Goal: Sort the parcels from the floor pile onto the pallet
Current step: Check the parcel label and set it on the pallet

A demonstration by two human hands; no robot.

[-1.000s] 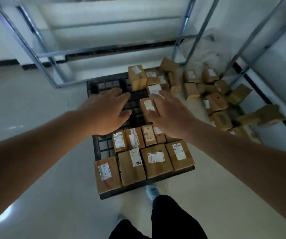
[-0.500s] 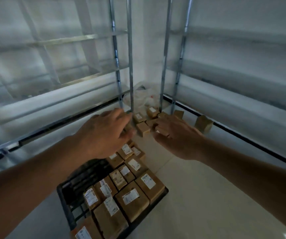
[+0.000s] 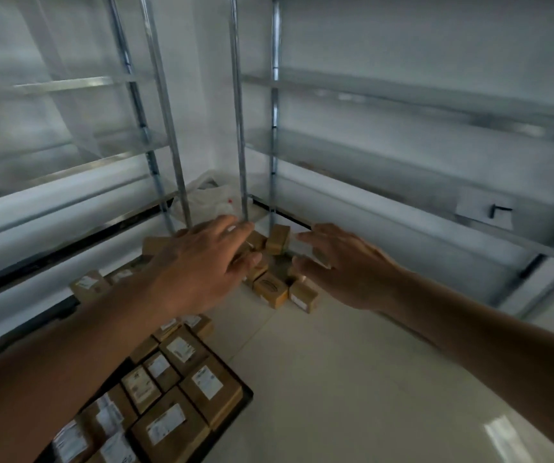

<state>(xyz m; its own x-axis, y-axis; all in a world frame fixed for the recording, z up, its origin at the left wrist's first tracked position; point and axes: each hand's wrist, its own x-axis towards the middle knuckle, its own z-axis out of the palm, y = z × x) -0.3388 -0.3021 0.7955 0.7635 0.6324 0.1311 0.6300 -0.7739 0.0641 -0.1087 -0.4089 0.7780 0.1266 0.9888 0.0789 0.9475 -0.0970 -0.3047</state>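
Note:
A pile of brown cardboard parcels [image 3: 270, 289] lies on the floor in the corner between two racks. My left hand [image 3: 202, 265] and my right hand [image 3: 342, 265] both reach forward in the air in front of that pile, fingers spread, holding nothing. The hands hide part of the pile. At the lower left the black pallet [image 3: 243, 401] carries several labelled parcels [image 3: 207, 384] packed side by side. Two more parcels [image 3: 88, 284] sit further left, beyond my left forearm.
Metal shelving racks [image 3: 240, 135] stand along both walls and meet in the corner. A white plastic bag [image 3: 208, 198] lies behind the pile. Pale tiled floor [image 3: 352, 379] stretches to the right of the pallet.
The view has swung up and to the right, from the pallet to the corner pile. Both hands stayed out in front and spread wider apart.

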